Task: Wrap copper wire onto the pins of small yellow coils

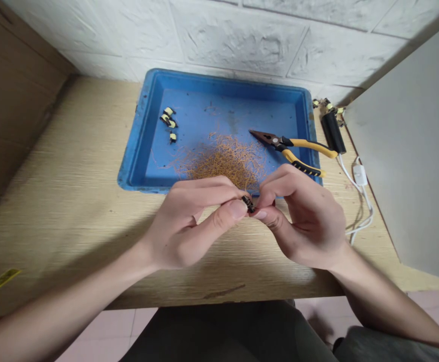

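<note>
My left hand (191,221) and my right hand (302,216) meet above the front edge of the wooden table (72,201). Both pinch a small black component (248,203) between thumb and fingers. Just behind them stands a blue plastic tray (144,146). In it lie a heap of fine copper wire scraps (223,161), three small black and yellow components (169,121) at the back left, and yellow-handled pliers (292,148) at the right.
A black cylindrical tool (333,131) with a white cable (360,196) lies right of the tray, with several small components (328,105) behind it. A grey panel (411,151) stands at the right, a brown board (11,100) at the left, a white brick wall (223,35) behind.
</note>
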{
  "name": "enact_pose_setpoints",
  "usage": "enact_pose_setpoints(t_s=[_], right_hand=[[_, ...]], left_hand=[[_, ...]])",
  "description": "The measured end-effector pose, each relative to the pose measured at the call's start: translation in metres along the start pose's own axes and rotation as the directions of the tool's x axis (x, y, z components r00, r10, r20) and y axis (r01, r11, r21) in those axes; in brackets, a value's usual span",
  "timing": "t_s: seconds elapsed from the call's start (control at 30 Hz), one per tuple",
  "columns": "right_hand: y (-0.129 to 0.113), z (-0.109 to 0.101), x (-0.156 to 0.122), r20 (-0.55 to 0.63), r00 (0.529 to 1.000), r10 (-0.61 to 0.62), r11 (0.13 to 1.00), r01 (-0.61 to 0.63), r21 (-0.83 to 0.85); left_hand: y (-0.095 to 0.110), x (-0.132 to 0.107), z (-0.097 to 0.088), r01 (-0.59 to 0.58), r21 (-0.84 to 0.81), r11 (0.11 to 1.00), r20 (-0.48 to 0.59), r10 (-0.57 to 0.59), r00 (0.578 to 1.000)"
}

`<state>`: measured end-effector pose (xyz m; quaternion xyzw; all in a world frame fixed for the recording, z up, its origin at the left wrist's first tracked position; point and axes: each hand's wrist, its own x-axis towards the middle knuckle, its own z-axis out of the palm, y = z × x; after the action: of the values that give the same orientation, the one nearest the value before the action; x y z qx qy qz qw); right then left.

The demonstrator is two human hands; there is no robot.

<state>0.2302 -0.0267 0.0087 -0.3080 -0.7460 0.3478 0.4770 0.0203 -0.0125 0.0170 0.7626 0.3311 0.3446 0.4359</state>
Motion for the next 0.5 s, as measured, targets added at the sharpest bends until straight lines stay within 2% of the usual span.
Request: enact_pose_setpoints(t_s=[0.23, 0.5], right_hand=[[-0.0034, -0.0002, -0.0002, 0.03, 1.0, 0.001, 0.997, 0.001, -0.08], [-0.0027, 0.0065, -0.0001, -0.026, 0.997, -0.076, 0.979, 0.07, -0.194]], left_hand=[[-0.0014, -0.0017, 0.0042, -0.004, -0.039, 0.999, 0.013, 0.005, 1.0], [0.0017, -0.0031, 0.0068, -0.013, -0.005, 1.0, 0.005, 0.013, 1.0]])
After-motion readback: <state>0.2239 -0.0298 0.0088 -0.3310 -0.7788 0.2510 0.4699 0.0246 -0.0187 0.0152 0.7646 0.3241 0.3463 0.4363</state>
